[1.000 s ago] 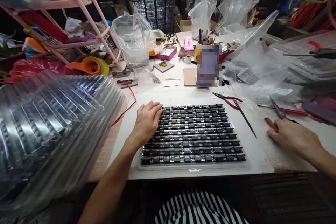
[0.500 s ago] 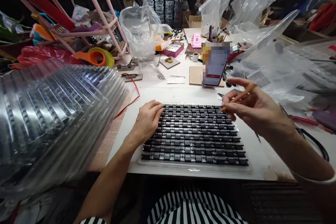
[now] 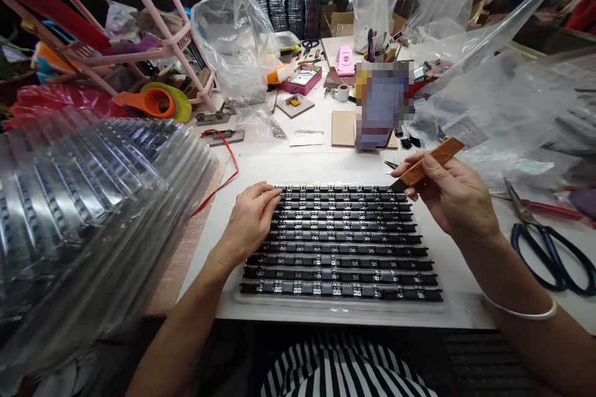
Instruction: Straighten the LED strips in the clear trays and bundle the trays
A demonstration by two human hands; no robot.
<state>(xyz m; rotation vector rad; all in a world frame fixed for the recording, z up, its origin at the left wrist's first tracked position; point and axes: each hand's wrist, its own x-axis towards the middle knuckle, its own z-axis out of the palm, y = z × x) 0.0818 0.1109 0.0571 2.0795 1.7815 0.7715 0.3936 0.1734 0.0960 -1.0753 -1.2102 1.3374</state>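
A clear plastic tray (image 3: 344, 310) lies flat in front of me, holding several rows of black electronic parts (image 3: 333, 237) with silvery pins. My left hand (image 3: 246, 220) is closed at the tray's far left corner, fingertips by the end of the top row; what lies under them is hidden. Pinched in my right hand (image 3: 459, 198) is a flat orange-handled tool (image 3: 435, 160) with a dark slanted tip. That tip is at the far right end of the top row; whether it touches the parts I cannot tell.
Stacked clear trays (image 3: 93, 198) rise at the left, beside a red ribbon (image 3: 216, 189). Scissors (image 3: 544, 245) lie right of the tray. Behind it stand a phone (image 3: 379, 115), blurred out, and a pink rack (image 3: 172, 43); plastic bags (image 3: 503, 111) crowd the right.
My right hand has turned, so the orange tool's broad side now shows and its dark tip points down-left at the top row. My left hand stays at the tray's corner. The view has shifted slightly.
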